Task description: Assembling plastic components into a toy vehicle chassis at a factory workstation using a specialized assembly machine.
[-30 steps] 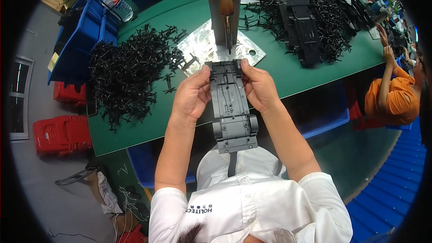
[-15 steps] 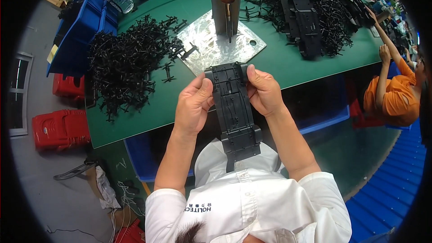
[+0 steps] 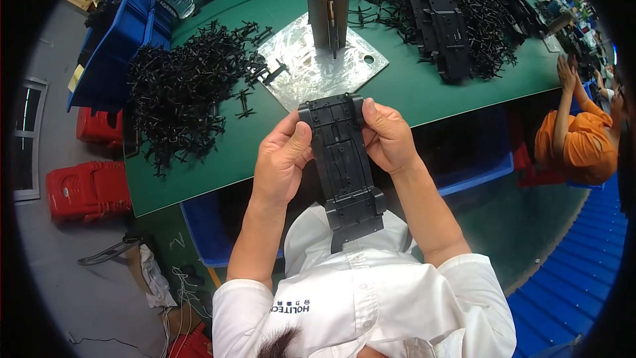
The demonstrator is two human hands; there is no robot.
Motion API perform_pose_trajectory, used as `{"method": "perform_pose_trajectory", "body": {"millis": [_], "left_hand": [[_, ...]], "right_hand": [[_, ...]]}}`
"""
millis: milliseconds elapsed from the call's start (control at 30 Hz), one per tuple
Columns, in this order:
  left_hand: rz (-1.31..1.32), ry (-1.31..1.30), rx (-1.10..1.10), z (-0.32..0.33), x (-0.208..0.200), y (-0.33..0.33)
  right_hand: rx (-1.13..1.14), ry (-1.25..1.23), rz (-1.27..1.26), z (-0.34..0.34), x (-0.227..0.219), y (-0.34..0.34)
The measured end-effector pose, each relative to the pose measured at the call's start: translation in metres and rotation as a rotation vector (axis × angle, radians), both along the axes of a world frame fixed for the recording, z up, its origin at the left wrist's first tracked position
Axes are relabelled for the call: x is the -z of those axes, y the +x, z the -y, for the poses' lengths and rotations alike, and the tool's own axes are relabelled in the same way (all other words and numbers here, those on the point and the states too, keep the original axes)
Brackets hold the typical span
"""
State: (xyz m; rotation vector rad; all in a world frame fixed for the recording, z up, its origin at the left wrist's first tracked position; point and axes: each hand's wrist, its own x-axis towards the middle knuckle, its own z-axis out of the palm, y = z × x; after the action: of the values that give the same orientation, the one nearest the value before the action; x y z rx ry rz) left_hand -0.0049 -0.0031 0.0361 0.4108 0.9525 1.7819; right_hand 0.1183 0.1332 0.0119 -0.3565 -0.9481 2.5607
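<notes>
I hold a long black moulded plastic panel (image 3: pixel 344 169) upright in front of my chest, above the near edge of the green table (image 3: pixel 232 146). My left hand (image 3: pixel 281 159) grips its left edge near the top, thumb pressed on the face. My right hand (image 3: pixel 387 136) grips the right edge, fingers curled over the top corner. The panel's lower end reaches down to my white shirt.
A pile of small black plastic parts (image 3: pixel 182 89) lies at the left of the table. A metal plate with an upright post (image 3: pixel 324 53) stands behind the panel. More black panels and parts (image 3: pixel 450 20) are stacked at the back right. A person in orange (image 3: pixel 580 139) works at the right. Blue bins (image 3: pixel 477 172) sit under the table.
Both hands have kept hold of the panel; it has shifted slightly down and toward my body, and my grip has slid nearer its top end.
</notes>
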Motion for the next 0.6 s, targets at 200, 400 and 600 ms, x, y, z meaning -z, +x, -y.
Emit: {"method": "perform_pose_trajectory", "body": {"millis": [200, 400, 600], "left_hand": [[-0.009, 0.009, 0.011, 0.001, 0.002, -0.002], [0.007, -0.001, -0.001, 0.001, 0.003, -0.002], [-0.004, -0.003, -0.014, 0.000, 0.006, -0.002]], "right_hand": [[0.008, -0.006, -0.014, 0.000, 0.002, -0.001], [-0.012, 0.008, -0.024, -0.002, 0.010, -0.001], [-0.003, -0.095, -0.014, 0.003, 0.000, -0.003]]}}
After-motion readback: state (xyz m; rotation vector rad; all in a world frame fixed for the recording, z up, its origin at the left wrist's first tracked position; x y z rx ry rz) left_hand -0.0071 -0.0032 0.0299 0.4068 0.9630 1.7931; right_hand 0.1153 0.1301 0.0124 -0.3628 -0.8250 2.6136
